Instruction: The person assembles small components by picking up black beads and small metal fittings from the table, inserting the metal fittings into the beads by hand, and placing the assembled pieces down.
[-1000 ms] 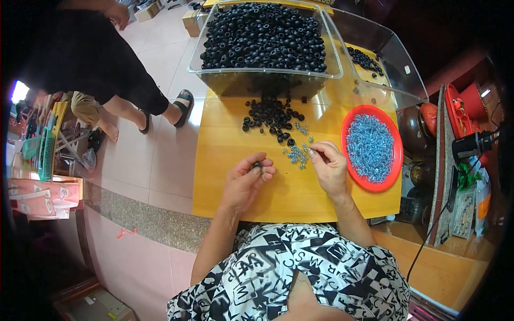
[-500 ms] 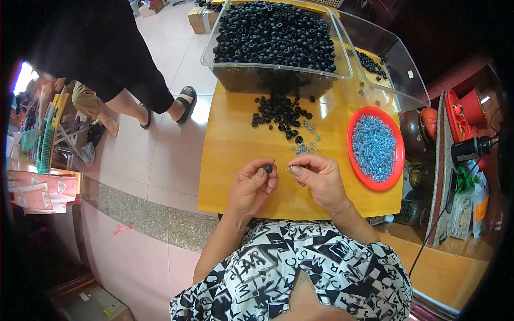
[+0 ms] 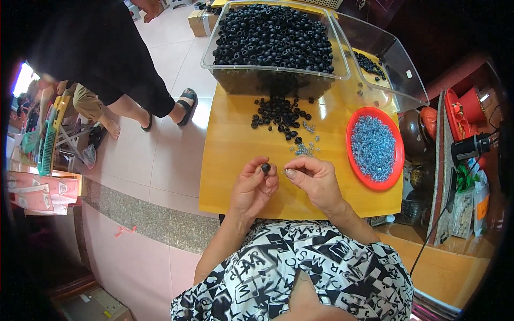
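Over the near half of the yellow table [image 3: 225, 182], my left hand [image 3: 251, 184] pinches a round black bead-like piece [image 3: 266, 168] between thumb and fingers. Close beside it, my right hand [image 3: 316, 182] is closed at the fingertips on a tiny pale shiny piece [image 3: 284, 171], too small to make out well. A narrow gap separates the two hands. Just beyond them lie a few small bluish clear pieces [image 3: 305, 149] and a loose scatter of black hollow pieces [image 3: 279, 113]. To the right, a red oval tray [image 3: 352, 160] holds a heap of the bluish pieces.
A clear plastic bin [image 3: 211, 53] full of black pieces stands at the table's far side. Right of it is another clear container [image 3: 412, 88]. A person in black trousers [image 3: 101, 59] stands at the left. A black device [image 3: 471, 148] sits by the right-hand shelf.
My right hand has shifted slightly left, bringing its fingertips nearer the black piece in my left hand. Another person's hand has come into view at the upper left.
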Demonstrator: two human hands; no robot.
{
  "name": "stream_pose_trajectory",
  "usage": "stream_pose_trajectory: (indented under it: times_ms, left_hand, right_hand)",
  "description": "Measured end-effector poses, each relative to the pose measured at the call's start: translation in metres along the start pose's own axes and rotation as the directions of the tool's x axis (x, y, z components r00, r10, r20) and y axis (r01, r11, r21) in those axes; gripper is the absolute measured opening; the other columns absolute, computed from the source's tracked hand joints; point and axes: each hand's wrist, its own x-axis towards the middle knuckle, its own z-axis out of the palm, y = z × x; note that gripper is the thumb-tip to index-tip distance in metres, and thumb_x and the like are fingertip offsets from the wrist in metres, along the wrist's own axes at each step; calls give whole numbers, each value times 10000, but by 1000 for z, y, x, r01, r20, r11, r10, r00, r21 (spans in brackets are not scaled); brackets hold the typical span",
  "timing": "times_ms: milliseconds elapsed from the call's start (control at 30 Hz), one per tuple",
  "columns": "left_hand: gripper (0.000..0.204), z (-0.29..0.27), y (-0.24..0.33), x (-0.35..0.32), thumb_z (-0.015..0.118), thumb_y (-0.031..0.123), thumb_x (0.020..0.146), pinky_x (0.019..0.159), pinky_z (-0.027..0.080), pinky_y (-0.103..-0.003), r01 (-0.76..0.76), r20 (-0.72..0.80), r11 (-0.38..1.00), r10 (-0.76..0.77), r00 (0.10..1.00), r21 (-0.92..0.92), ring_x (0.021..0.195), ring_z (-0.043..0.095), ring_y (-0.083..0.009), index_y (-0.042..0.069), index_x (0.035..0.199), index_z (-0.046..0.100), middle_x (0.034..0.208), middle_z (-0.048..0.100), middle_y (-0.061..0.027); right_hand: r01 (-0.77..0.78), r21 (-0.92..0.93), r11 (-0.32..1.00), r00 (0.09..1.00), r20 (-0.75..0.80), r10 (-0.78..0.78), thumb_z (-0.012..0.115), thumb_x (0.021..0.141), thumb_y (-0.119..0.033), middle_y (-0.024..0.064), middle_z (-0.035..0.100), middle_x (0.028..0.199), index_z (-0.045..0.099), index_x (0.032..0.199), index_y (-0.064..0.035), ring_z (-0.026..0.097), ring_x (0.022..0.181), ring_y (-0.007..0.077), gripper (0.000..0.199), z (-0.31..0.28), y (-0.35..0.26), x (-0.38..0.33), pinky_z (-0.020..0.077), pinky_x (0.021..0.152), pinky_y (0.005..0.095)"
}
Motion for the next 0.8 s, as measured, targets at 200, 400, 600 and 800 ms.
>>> stream_pose_trajectory:
  times_ms: [200, 400, 600, 800]
  left_hand:
    - [201, -10, 2, 4, 505, 160, 853, 533, 380, -214, 85, 41, 996, -83, 996, -41, 649, 442, -137, 66, 1031, 503, 832, 514, -86]
    - [178, -9, 0, 7, 515, 185, 855, 539, 387, -222, 42, -30, 999, -43, 999, -7, 649, 489, -149, 50, 970, 525, 805, 550, -77]
    - [134, -9, 2, 8, 513, 126, 852, 536, 393, -225, 36, -33, 999, -37, 999, -26, 655, 502, -142, 43, 955, 534, 796, 557, -68]
    - [135, -6, 0, 8, 538, 50, 823, 566, 440, -228, -13, -98, 994, 24, 995, 111, 682, 554, -151, 31, 957, 533, 806, 577, -75]
  right_hand:
    - [24, -45, 999, 1000, 20, -23, 592, 780, -17, 12, 571, 809, 592, 875, 23, 507, 740, 63, 102, 0, 1, 7, 407, 664, 185]
    - [-19, 27, 999, 999, 45, 18, 589, 778, -6, 24, 568, 823, 595, 871, 28, 514, 747, 75, 99, 3, -1, 14, 413, 671, 194]
    - [111, -66, 992, 993, 53, -107, 593, 757, 29, 64, 554, 827, 604, 859, 37, 538, 764, 111, 103, 9, 8, 20, 424, 673, 203]
    - [244, -219, 945, 968, 120, -222, 578, 748, 72, 69, 541, 822, 587, 845, 49, 566, 702, 128, 100, 6, 16, 23, 452, 620, 215]
